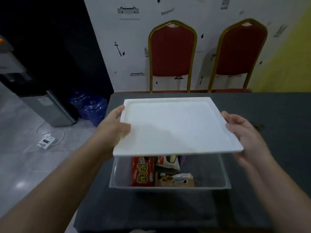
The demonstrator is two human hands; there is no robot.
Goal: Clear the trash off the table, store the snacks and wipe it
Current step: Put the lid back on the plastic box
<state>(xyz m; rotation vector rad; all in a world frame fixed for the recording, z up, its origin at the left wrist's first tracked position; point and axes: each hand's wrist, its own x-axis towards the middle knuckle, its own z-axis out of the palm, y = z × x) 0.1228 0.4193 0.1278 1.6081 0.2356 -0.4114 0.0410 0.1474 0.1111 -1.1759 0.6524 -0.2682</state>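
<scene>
Closest to the camera, two bare forearms reach in from the bottom corners over a dark worktop [269,165]. A clear plastic box [168,186] sits on it, right in the middle, and there are snacks inside: a red packet [142,172] standing along the left, a brown cookie pack [175,179] next to it and a brown-and-white pack [169,163] just behind that one. Something purple peeks out further back, too hidden to tell what it is. Above the box the person is holding a white lid [175,126], flat-ish and tilted a bit, covering the back part of the box while the front stays uncovered. The left hand [114,122] has its fingers [125,128] wrapped onto the lid's left edge, thumb on top. The right hand [242,130] grips the right edge, fingers loosely curled around it. A small dark scrap [258,126] lies on the worktop past the right hand. Off to the left on the floor there's a white power strip [45,141] with its cable, then a grey water dispenser [48,106] and blue water bottles [89,106]. Behind the worktop two red chairs [171,52] with gold frames stand against a white wall with little black drawings.
</scene>
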